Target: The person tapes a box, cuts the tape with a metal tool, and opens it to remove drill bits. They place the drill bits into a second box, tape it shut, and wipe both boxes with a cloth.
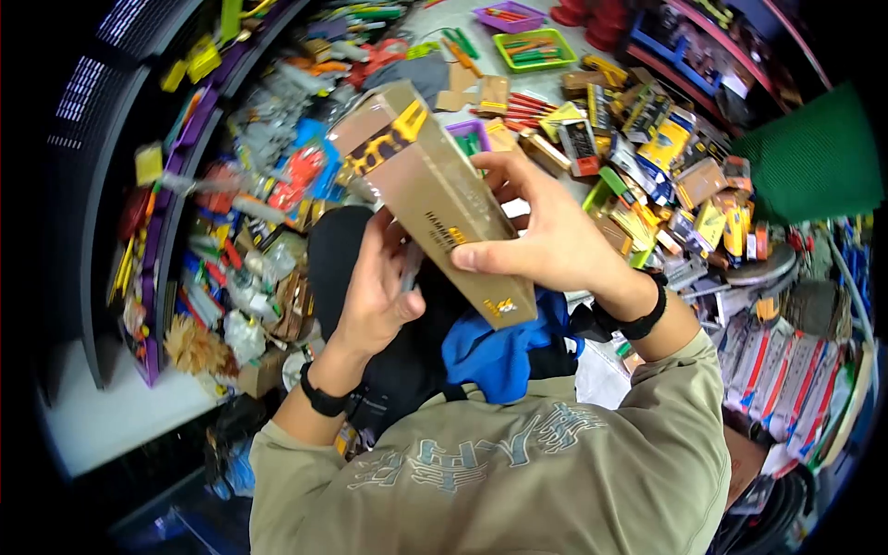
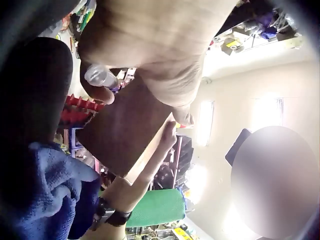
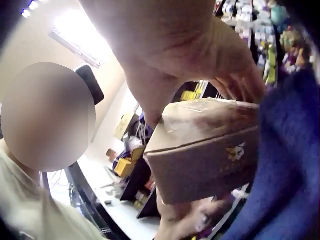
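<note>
A long brown cardboard box (image 1: 444, 203) with yellow-and-black print and the word HAMMER is held tilted above the lap. My right hand (image 1: 546, 222) grips its right side, thumb pressed on the printed face and fingers over the far edge. Clear tape shines on the box (image 3: 205, 165) in the right wrist view. My left hand (image 1: 370, 287) is at the box's lower left side, its fingertips partly hidden behind it. Between its curled fingers sits a small tube-like thing with a clear end (image 2: 100, 76); its kind cannot be made out.
A blue cloth (image 1: 495, 347) lies on the lap under the box. Small packaged boxes (image 1: 666, 143) pile up at the right, near a green mesh roll (image 1: 814, 153). A green basket (image 1: 535, 51) stands at the back. Dark shelving (image 1: 102, 185) runs along the left.
</note>
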A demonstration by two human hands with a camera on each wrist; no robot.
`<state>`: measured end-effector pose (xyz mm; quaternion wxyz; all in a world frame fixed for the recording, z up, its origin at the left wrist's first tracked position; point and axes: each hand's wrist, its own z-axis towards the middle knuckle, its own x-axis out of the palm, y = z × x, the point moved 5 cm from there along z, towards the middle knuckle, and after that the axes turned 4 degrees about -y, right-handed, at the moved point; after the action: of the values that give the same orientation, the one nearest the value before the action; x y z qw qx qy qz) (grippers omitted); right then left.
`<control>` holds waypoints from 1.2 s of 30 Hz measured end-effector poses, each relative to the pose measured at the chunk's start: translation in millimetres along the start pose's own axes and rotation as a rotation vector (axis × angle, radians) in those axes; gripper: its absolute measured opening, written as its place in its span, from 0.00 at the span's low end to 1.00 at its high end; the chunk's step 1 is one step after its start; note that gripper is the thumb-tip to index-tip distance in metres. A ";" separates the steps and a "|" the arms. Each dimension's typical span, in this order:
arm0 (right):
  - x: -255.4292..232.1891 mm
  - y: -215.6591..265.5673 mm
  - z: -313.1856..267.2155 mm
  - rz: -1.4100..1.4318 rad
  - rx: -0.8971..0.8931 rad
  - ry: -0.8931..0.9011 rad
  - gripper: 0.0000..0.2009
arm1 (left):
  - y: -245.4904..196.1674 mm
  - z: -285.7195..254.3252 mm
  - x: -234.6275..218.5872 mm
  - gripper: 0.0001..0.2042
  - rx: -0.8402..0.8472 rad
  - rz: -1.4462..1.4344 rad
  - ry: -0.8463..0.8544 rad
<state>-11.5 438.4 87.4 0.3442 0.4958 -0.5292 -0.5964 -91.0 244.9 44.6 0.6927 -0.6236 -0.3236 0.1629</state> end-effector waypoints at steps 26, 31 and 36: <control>104.5 74.7 -50.4 -0.558 -1.043 0.500 0.25 | -6.0 -30.3 -52.4 0.44 -0.003 -0.469 -0.007; 94.5 74.0 -12.4 -0.679 -1.049 0.361 0.28 | -3.1 -38.3 -66.9 0.35 0.190 0.207 -0.151; 73.1 66.9 49.2 -0.720 -0.901 0.131 0.24 | -12.7 -20.6 -17.3 0.45 -0.082 -0.618 0.120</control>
<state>-86.0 370.7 133.3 0.3287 0.4852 0.0011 -0.8103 -92.5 216.2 52.5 0.7015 -0.5316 -0.4627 -0.1058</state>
